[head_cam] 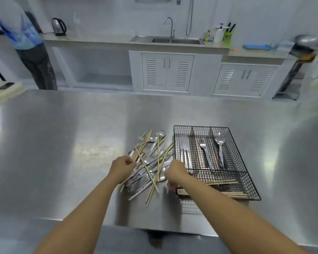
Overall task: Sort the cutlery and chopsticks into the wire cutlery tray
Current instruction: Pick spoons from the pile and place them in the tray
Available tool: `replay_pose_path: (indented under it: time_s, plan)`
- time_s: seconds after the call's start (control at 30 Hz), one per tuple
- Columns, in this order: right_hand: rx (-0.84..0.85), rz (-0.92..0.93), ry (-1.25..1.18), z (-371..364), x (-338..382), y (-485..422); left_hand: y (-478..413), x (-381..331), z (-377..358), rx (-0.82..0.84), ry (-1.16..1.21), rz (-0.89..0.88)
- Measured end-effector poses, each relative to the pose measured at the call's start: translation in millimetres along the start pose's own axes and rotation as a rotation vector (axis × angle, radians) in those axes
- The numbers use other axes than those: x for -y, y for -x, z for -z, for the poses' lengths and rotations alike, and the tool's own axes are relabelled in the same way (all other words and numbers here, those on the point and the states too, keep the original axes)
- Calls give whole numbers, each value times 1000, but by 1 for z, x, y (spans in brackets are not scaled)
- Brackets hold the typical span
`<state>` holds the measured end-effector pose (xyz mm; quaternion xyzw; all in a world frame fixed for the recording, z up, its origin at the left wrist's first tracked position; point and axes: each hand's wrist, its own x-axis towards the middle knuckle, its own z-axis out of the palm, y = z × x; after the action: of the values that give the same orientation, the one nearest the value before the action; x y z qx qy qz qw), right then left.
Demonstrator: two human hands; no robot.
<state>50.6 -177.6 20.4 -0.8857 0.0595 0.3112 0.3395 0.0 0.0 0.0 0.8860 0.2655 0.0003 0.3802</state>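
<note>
Now my left hand (122, 168) closes its fingers around some chopsticks at the left edge of the mixed pile (151, 162) in the frame's centre. My right hand (174, 174) is curled over the pile's right side; what it holds I cannot tell. Just right of the pile stands the wire tray (246, 171), with knives, a fork (204, 151), a spoon (220, 143) and chopsticks already in separate compartments.

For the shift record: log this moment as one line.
left hand: in cutlery pile | right hand: between pile and wire tray | tray: knives, fork, spoon, chopsticks
</note>
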Motion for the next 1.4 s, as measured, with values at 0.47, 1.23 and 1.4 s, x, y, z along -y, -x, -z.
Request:
replay_pose_path:
  time_s: [0.47,1.23,1.4]
  plan:
    - [-50,76,143,-9,17,-18,-49,16,6,-71,18,-71]
    - [16,-32,-904,70,8,-70,-129,-13,-39,-18,-500,-357]
    - [17,-39,-1055,70,15,-77,-131,-21,-34,0,-368,-281]
